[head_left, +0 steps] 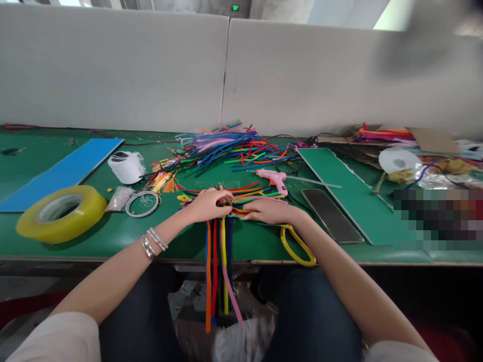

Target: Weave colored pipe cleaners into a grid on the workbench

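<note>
Colourful pipe cleaners hang over the table's front edge in orange, red, yellow, pink and dark blue. Others run sideways under my hands and cross them. My left hand is closed at the crossing, thumb and fingers pinched on the pipe cleaners; the exact strand is hidden. Just right of it, my right hand has its fingers pressed together on the sideways ones. Below my right wrist lies the yellow handle of what look like scissors, partly covered. Behind that hand sits a pink glue gun with a glue stick in it.
A pile of pipe cleaners lies at the back. To the left are a yellow tape roll, white thread spool, wire coil and blue board. To the right are a phone and green board.
</note>
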Motion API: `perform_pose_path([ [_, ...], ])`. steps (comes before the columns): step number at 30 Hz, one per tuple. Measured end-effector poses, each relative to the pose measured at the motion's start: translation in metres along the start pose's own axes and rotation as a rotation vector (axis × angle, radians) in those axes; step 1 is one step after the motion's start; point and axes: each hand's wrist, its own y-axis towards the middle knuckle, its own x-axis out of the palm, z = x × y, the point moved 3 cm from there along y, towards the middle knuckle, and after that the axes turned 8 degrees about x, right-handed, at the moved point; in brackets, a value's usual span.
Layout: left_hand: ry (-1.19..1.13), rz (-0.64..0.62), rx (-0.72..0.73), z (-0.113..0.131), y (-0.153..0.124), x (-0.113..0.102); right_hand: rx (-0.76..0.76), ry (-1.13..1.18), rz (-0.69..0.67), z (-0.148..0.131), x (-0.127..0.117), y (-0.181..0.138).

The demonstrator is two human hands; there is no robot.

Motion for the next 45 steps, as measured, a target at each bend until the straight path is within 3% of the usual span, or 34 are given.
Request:
perform_pose_path([
  [4,0.129,0.141,0.002,-0.010,0.000,-0.010,-0.012,0.014,0.008,0.001,0.001,0.000],
  [9,0.198,0.102,0.081,-0.009,0.004,0.005,-0.026,-0.001,0.020,0.000,0.001,0.000],
  [18,0.193,0.172,-0.103,-0.008,0.015,0.015,-0.007,-0.011,0.045,-0.003,-0.001,-0.004],
  [20,0.195,0.193,-0.123,-0.008,0.015,0.017,-0.017,0.012,0.146,-0.006,-0.003,-0.004],
  [23,0.194,0.215,-0.135,-0.008,0.014,0.020,-0.037,0.007,0.452,-0.010,-0.008,-0.004],
  [25,0.191,0.218,-0.140,-0.008,0.014,0.020,-0.038,-0.054,0.576,-0.012,-0.007,-0.004],
  [29,0.175,0.197,-0.150,-0.012,0.016,0.020,-0.021,-0.147,0.535,-0.011,0.007,0.005],
  [34,0.170,0.177,-0.206,-0.014,0.019,0.021,-0.033,-0.193,0.587,0.002,0.020,0.019],
  [45,0.228,0.173,-0.178,-0.012,0.018,0.020,0.001,-0.169,0.560,0.007,0.024,0.023],
])
